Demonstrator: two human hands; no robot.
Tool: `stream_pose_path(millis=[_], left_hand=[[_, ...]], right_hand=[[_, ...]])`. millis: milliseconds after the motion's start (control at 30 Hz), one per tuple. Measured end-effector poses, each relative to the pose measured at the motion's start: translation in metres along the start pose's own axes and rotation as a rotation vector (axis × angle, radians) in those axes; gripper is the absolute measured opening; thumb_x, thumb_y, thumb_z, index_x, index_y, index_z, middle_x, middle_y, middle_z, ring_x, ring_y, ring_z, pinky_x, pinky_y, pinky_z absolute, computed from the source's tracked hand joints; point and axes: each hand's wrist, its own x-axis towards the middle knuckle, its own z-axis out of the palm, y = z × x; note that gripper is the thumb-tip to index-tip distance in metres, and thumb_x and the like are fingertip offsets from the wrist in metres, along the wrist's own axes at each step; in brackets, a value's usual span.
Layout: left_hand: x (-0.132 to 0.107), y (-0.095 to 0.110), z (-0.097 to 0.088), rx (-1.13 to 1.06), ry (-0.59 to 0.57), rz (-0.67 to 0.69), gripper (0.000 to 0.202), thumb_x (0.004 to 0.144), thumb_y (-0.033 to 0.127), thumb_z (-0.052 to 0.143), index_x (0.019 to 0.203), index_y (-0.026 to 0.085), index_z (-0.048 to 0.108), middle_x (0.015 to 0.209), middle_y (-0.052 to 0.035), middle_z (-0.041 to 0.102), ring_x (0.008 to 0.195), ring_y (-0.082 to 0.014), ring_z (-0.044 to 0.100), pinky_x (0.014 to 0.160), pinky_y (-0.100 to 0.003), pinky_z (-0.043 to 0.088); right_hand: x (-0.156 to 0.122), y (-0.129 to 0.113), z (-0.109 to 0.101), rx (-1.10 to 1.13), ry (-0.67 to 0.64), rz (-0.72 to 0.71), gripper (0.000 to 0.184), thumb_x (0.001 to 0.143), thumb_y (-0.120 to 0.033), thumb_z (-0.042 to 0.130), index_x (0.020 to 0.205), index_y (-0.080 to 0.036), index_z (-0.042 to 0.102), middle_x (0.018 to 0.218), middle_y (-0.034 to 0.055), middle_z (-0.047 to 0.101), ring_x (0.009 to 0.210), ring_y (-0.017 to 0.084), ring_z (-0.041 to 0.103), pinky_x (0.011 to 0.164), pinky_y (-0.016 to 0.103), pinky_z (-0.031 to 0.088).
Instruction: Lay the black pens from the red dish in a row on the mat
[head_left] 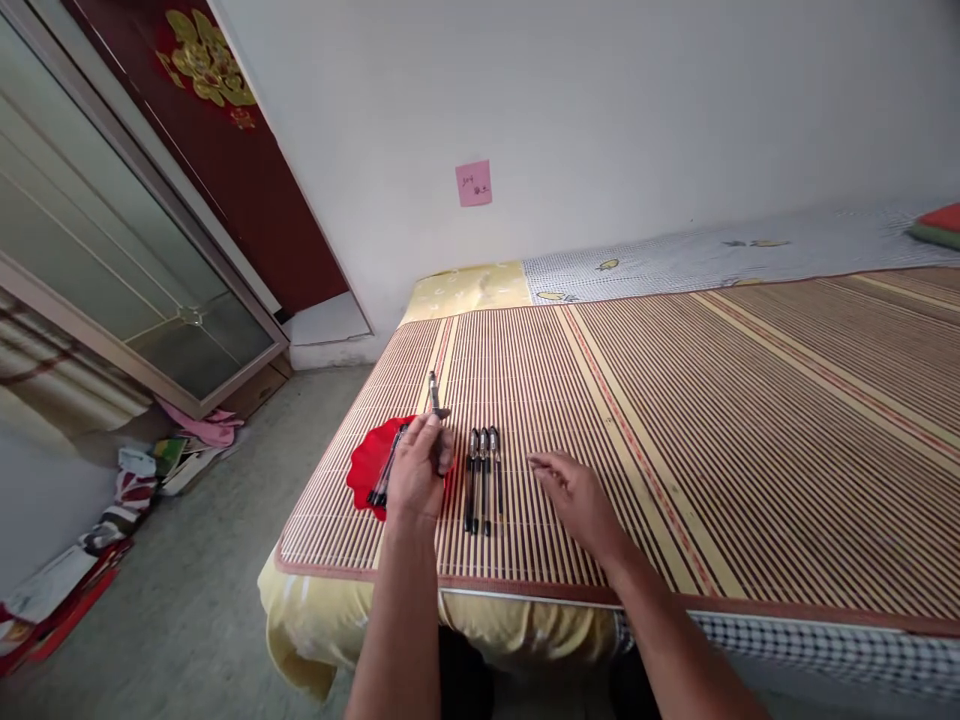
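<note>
My left hand [418, 472] is closed around a black pen [434, 392] whose tip sticks up past the fingers, above a red cloth [365, 463]. A few more black pens [385, 470] lie on that cloth, partly hidden under the hand. Three black pens [481, 478] lie side by side on the striped bamboo mat [675, 420], between my hands. My right hand [574, 492] rests open and flat on the mat, just right of those three pens, holding nothing.
The mat covers a bed with a yellow sheet [465, 288] at its corner. A pink note [473, 184] is stuck on the white wall. Clothes and papers [142, 480] litter the floor at left, below a glass door [112, 240].
</note>
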Motion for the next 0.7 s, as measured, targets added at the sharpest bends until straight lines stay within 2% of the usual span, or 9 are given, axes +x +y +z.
stream_pose_path(millis=[100,200,400,700], left_hand=[[0.0,0.007,-0.016,0.025,0.016,0.024,0.034,0.072,0.037,0.084,0.086,0.016,0.062,0.06,0.0032,0.061,0.043,-0.0043,0.043,0.039,-0.014,0.028],[-0.007,0.007,-0.025,0.086,-0.007,0.019,0.033,0.073,0.036,0.084,0.09,0.015,0.065,0.06,0.0028,0.062,0.043,-0.0042,0.043,0.038,-0.014,0.028],[-0.012,-0.003,-0.03,0.127,-0.061,-0.029,0.031,0.078,0.037,0.081,0.094,0.015,0.066,0.064,0.0015,0.064,0.045,-0.0043,0.044,0.04,-0.014,0.031],[-0.013,-0.01,-0.03,0.147,-0.061,-0.072,0.038,0.073,0.043,0.084,0.092,0.015,0.064,0.062,0.003,0.063,0.045,-0.004,0.044,0.041,-0.014,0.03]], right_hand=[[-0.002,-0.007,0.016,-0.199,-0.151,-0.135,0.025,0.091,-0.018,0.055,0.11,-0.018,0.072,0.112,0.0119,0.071,0.109,0.027,0.065,0.097,0.044,0.052],[-0.003,-0.008,0.028,-0.376,-0.222,-0.179,0.024,0.088,-0.015,0.062,0.11,-0.014,0.07,0.113,0.0137,0.068,0.111,0.03,0.062,0.1,0.046,0.05],[-0.005,-0.005,0.035,-0.496,-0.235,-0.192,0.021,0.092,-0.019,0.064,0.112,-0.016,0.067,0.116,0.0126,0.067,0.111,0.029,0.06,0.098,0.045,0.047],[-0.005,-0.004,0.038,-0.535,-0.248,-0.196,0.019,0.095,-0.025,0.062,0.112,-0.018,0.066,0.117,0.0124,0.066,0.11,0.03,0.06,0.094,0.045,0.047]])
